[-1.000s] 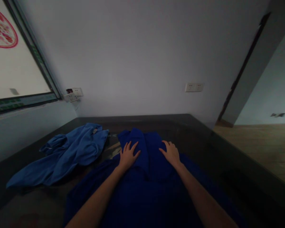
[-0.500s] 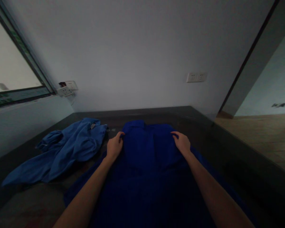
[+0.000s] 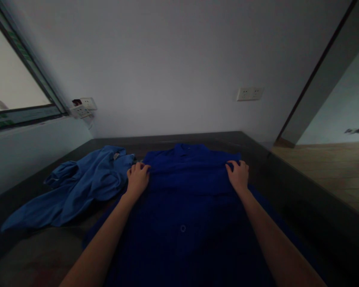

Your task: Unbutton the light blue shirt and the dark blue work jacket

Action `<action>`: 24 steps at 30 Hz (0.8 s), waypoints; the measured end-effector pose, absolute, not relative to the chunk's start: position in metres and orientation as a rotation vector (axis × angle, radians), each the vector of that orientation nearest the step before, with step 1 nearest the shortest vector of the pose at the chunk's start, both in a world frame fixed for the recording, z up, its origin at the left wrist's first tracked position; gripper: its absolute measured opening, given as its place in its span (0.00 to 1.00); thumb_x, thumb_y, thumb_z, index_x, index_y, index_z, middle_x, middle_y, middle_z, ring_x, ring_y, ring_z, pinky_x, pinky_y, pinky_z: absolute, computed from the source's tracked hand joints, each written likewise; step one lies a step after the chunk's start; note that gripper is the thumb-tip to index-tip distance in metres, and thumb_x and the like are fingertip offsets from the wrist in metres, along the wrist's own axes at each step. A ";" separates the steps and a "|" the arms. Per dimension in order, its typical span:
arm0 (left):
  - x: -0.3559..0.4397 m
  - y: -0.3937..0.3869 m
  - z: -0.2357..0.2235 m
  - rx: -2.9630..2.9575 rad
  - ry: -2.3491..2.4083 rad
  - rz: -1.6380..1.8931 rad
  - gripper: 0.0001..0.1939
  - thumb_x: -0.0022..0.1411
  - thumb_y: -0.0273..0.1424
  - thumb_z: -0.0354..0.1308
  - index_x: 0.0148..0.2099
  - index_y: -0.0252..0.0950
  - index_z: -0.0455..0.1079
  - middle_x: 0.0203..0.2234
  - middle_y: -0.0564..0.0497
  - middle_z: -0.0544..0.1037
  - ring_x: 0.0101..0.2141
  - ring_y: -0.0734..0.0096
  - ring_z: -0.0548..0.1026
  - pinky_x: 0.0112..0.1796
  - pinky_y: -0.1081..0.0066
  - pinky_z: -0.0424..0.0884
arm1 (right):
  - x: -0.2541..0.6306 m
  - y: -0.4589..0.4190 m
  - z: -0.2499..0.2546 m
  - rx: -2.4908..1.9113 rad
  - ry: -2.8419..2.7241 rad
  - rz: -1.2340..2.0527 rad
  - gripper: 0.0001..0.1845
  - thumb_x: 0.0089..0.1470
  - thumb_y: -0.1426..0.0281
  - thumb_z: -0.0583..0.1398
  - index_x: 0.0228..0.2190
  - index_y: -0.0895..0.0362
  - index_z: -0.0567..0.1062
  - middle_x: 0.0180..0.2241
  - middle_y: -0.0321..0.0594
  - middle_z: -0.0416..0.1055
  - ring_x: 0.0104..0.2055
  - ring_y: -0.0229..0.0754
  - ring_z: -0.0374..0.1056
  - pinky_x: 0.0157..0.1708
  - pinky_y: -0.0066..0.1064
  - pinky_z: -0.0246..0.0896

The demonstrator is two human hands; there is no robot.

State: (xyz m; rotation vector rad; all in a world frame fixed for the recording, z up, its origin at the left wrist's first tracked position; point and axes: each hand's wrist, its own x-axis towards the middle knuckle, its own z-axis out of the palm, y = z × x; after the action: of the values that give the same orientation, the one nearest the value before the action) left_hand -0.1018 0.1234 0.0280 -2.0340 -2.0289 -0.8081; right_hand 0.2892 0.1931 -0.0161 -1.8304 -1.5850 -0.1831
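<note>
Head view: on the dark worktop (image 3: 263, 171), the left hand (image 3: 138, 178) and right hand (image 3: 238, 175) pinch opposite side edges of the dark-blue shirt (image 3: 191, 167); left of that shirt lies a crumpled lighter-blue garment (image 3: 92, 175).

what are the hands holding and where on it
The dark blue garment, apparently pinched near its left and right side edges, just below the collar end, by the left hand and right hand.
</note>
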 end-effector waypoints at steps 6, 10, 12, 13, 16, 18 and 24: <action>-0.043 0.120 0.008 -2.783 -1.597 -0.485 0.27 0.65 0.44 0.49 0.64 0.48 0.55 0.63 0.47 0.56 0.62 0.56 0.53 0.59 0.52 0.49 | 0.281 0.187 0.004 -1.852 -1.795 -0.376 0.17 0.57 0.60 0.55 0.43 0.56 0.74 0.49 0.54 0.63 0.51 0.58 0.55 0.44 0.46 0.53; -0.030 0.116 -0.014 -2.853 -1.678 -0.231 0.26 0.67 0.44 0.44 0.65 0.55 0.48 0.66 0.52 0.48 0.65 0.55 0.45 0.59 0.45 0.42 | 0.276 0.185 0.006 -2.002 -2.049 -0.154 0.18 0.54 0.56 0.58 0.39 0.56 0.75 0.41 0.50 0.69 0.48 0.56 0.60 0.43 0.44 0.53; -0.032 0.117 -0.017 -2.845 -1.708 -0.239 0.24 0.68 0.41 0.44 0.65 0.55 0.49 0.66 0.53 0.48 0.65 0.58 0.44 0.59 0.46 0.42 | 0.276 0.185 0.013 -2.036 -2.057 -0.147 0.15 0.51 0.59 0.61 0.37 0.55 0.75 0.41 0.47 0.70 0.48 0.55 0.61 0.43 0.44 0.53; -0.033 0.118 -0.017 -2.838 -1.729 -0.268 0.23 0.68 0.39 0.43 0.65 0.54 0.50 0.66 0.53 0.50 0.65 0.59 0.45 0.60 0.47 0.42 | 0.276 0.185 0.019 -2.035 -2.040 -0.152 0.13 0.51 0.60 0.61 0.36 0.55 0.75 0.41 0.46 0.70 0.47 0.55 0.62 0.43 0.44 0.52; -0.034 0.119 -0.011 -2.861 -1.808 -0.375 0.21 0.69 0.37 0.42 0.63 0.50 0.56 0.64 0.51 0.54 0.64 0.60 0.46 0.60 0.47 0.41 | 0.272 0.184 0.042 -1.930 -1.959 0.006 0.07 0.51 0.65 0.60 0.31 0.56 0.74 0.37 0.44 0.71 0.42 0.50 0.65 0.41 0.39 0.54; -0.031 0.117 -0.005 -2.923 -1.858 -0.494 0.23 0.67 0.40 0.45 0.63 0.47 0.57 0.64 0.48 0.56 0.64 0.58 0.47 0.60 0.45 0.38 | 0.261 0.179 0.057 -1.721 -1.911 0.308 0.07 0.52 0.66 0.57 0.27 0.57 0.71 0.30 0.40 0.71 0.36 0.44 0.66 0.37 0.34 0.55; -0.008 0.105 0.018 -3.067 -2.044 -1.767 0.46 0.55 0.42 0.62 0.68 0.40 0.40 0.63 0.41 0.57 0.61 0.58 0.58 0.59 0.58 0.54 | 0.175 0.140 0.064 -0.927 -1.691 1.051 0.17 0.54 0.55 0.54 0.32 0.56 0.72 0.35 0.38 0.73 0.39 0.41 0.67 0.42 0.33 0.60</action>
State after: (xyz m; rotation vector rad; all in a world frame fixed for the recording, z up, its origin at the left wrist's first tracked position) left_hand -0.0080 0.1047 0.0184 -3.0666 -2.0445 -1.7675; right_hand 0.1754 0.1395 0.0639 -0.9270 -1.6913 1.0506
